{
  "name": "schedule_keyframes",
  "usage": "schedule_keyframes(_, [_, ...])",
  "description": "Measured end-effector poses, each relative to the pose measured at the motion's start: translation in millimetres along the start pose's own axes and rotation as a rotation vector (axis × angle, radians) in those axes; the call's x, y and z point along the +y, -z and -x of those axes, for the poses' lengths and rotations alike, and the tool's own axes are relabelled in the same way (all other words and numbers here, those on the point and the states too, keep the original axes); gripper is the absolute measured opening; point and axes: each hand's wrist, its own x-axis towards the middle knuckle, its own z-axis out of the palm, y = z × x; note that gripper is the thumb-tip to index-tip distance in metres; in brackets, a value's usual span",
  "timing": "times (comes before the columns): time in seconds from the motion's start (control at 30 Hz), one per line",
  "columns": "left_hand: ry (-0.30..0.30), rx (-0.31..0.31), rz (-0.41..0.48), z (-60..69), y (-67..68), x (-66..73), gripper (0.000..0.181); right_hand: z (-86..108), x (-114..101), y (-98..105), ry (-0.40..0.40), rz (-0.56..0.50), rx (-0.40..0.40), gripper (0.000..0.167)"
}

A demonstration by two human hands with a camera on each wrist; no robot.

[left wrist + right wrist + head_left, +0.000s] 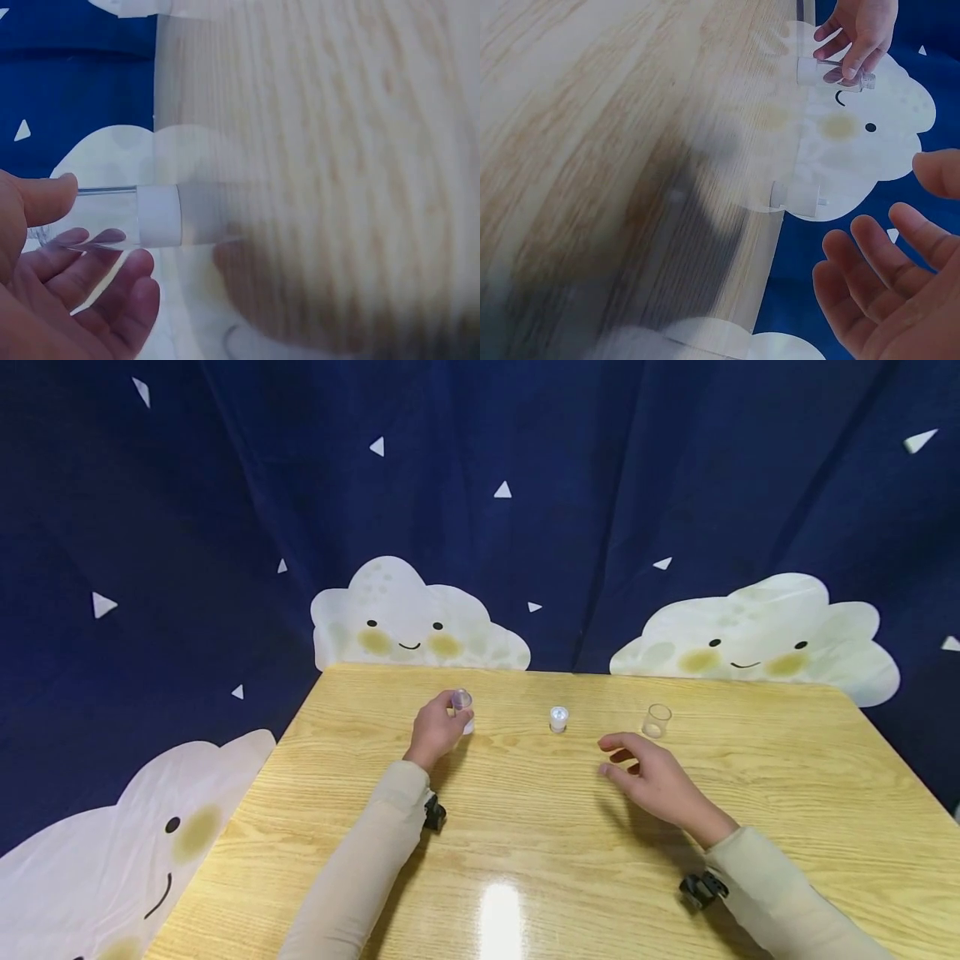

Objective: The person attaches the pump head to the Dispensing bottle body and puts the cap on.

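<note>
Gripping clear, white-based bottle (116, 212) upright on tabletop (525, 827), left hand (438, 729) pinched around its side, probably to leave neck (868, 81) free. Leaving white fitting (558, 719) and clear cylinder (657, 722) spaced rightward, likely for reach. Holding right hand (654, 783) empty, fingers parted, near cylinder.

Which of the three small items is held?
The leftmost clear container with the white base, gripped by the left hand; the white piece and clear cylinder are unheld.

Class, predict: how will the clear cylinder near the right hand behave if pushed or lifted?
The clear cylinder looks thin-walled, so it is probably light for its size. Its round side suggests it may roll if toppled. Its smooth-looking surface could feel slippery.
</note>
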Motion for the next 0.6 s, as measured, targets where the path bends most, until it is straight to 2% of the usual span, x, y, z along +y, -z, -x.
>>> schedule_keyframes(0.2, [-0.029, -0.032, 0.007, 3.0, -2.6, 2.6, 0.044, -1.4, 1.4, 0.4, -0.009, -0.007, -0.004, 0.032])
schedule_keyframes(0.4, [-0.114, -0.053, -0.014, 8.5, -6.4, 11.3, 0.043, -2.7, 2.1, 1.0, -0.017, -0.004, -0.005, 0.033])
schedule_keyframes(0.6, [-0.166, -0.061, -0.032, 14.4, -8.5, 18.8, 0.040, -2.2, 2.3, 0.8, -0.011, -0.016, -0.007, 0.033])
